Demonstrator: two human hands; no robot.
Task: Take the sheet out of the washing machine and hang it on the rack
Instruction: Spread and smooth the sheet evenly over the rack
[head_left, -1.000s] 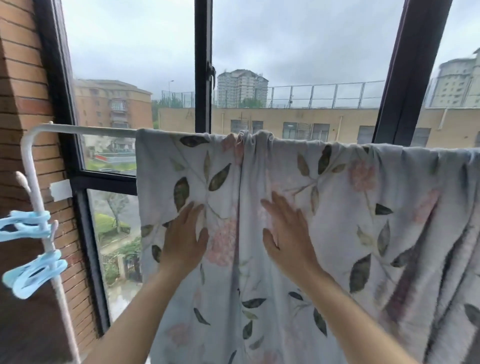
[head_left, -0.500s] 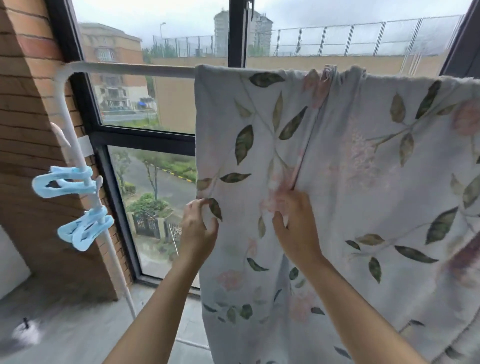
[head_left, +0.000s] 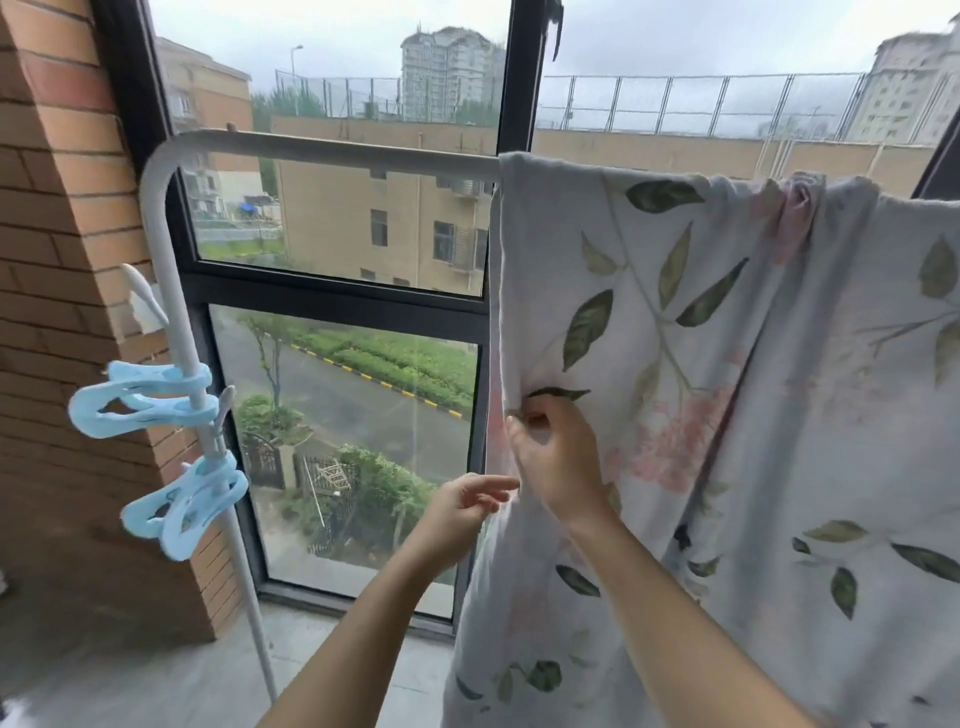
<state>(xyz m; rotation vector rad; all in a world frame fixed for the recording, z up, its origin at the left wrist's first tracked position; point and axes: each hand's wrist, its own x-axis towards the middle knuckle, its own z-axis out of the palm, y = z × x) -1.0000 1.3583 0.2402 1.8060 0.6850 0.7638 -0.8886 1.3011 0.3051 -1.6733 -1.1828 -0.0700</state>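
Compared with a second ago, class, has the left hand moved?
Yes: the left hand dropped farther below the rack bar and went left, to the left edge of the sheet.

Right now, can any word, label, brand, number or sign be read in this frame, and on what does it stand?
None readable.
The sheet bears only a leaf and flower print.
The rack, the blue clips and the buildings outside show no legible lettering.

Your one view comes from the camera on your head, looking forward and slightly down, close to the rack (head_left: 332, 152). It faces the window (head_left: 332, 299), with the brick wall (head_left: 52, 260) at left and the sheet (head_left: 779, 415) filling the right.
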